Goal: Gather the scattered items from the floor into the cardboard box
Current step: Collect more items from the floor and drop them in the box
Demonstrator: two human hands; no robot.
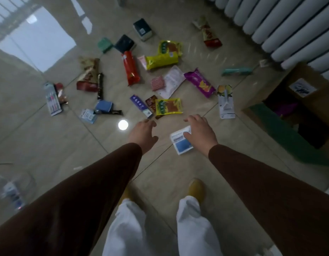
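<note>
Several snack packs and small boxes lie scattered on the tiled floor. A blue-and-white packet [181, 143] lies nearest, partly under my right hand [199, 133], whose spread fingers hover over it or touch it; I cannot tell which. My left hand [143, 133] hangs open above bare tile, just short of a yellow snack pack [168, 106] and a purple box [140, 105]. The open cardboard box [300, 93] stands at the right, a purple pack inside it. Farther off lie a red pack [131, 70], a yellow bag [162, 60] and a purple wafer pack [199, 83].
A white radiator [289, 24] runs along the top right behind the box. A green flap [281, 132] of the box lies on the floor toward me. A pen pack [52, 100] lies far left. My feet [196, 189] stand below the hands.
</note>
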